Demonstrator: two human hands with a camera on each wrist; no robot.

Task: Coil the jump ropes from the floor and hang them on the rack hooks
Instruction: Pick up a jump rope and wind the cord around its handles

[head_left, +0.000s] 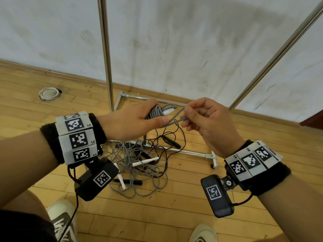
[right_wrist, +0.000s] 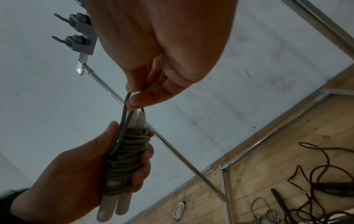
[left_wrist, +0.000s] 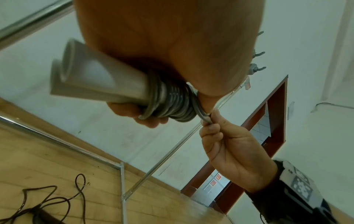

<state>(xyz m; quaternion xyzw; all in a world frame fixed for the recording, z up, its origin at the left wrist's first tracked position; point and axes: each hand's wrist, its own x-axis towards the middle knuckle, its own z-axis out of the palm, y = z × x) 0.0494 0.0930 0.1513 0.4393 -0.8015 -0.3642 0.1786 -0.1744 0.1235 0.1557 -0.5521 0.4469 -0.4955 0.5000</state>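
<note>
Gripping a grey rope (head_left: 158,111), the left hand (head_left: 132,122) is closing thumb and fingers round the coils wound about two white handles (right_wrist: 114,207). Pinching the loose grey end between thumb and fingertips, the right hand (head_left: 208,119) is holding just beside the left, the strand running straight from the bundle. Both hands hovering above the floor (head_left: 174,215), in front of the rack (head_left: 104,49).

Seen from the left wrist: two handle butts (left_wrist: 80,72) poking out side by side behind the palm, coils (left_wrist: 172,103) stacked tight, right hand (left_wrist: 229,145) nipping the strand at the coil's edge. Seen from the right wrist: left hand (right_wrist: 76,174) wrapping the bundle, two white tips (right_wrist: 138,119) sticking out on top, right hand (right_wrist: 162,60) clamping the strand just above them.

Lying below on the floor: a tangled pile of ropes (head_left: 139,163), grey and black cords mixed, count of ropes unclear; at least three white handles and several black ones showing. Part of the pile crossing the rack's base bar (head_left: 174,150).

Two upright rack poles rising against the wall (head_left: 192,41). Three hooks (left_wrist: 258,53) showing high on the rack. One round cap (head_left: 49,93) sitting in the floor, well apart to the left. Two shoes (head_left: 63,222) showing at the bottom.
</note>
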